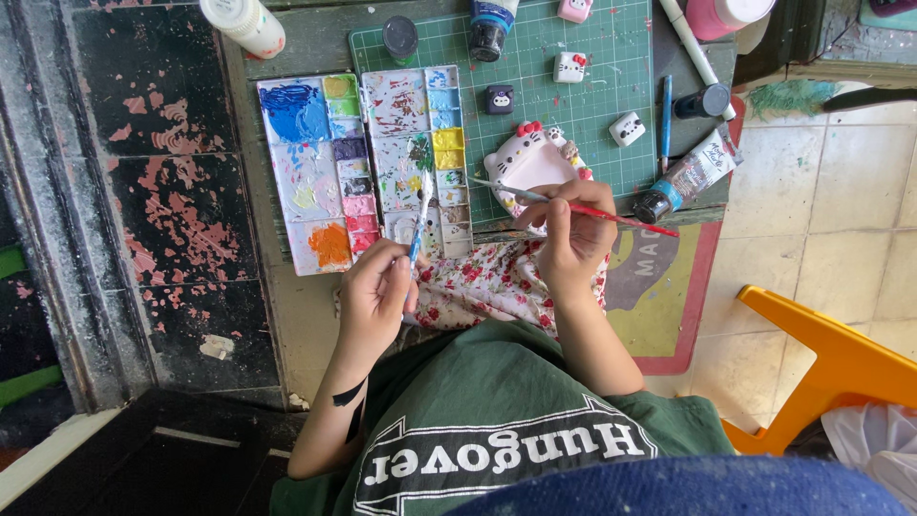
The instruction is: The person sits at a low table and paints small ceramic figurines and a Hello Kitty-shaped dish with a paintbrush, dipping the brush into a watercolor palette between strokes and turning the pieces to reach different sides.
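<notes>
Left hand (375, 291) grips blue-handled brush (418, 227), tip over paint palette (420, 158) — right hand (571, 239) grips red-handled brush (573, 208) against cat-shaped figurine (530, 164) on table (287, 296).

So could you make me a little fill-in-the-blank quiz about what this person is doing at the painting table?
1. The left hand dips a brush into a paint ____.
2. The right hand holds a brush with a ____ handle.
3. The cat-shaped figure wears a ____ bow.
4. Four small figures, one of them white, sit on the green ____.

Missing words: palette; red; red; cutting mat
</notes>
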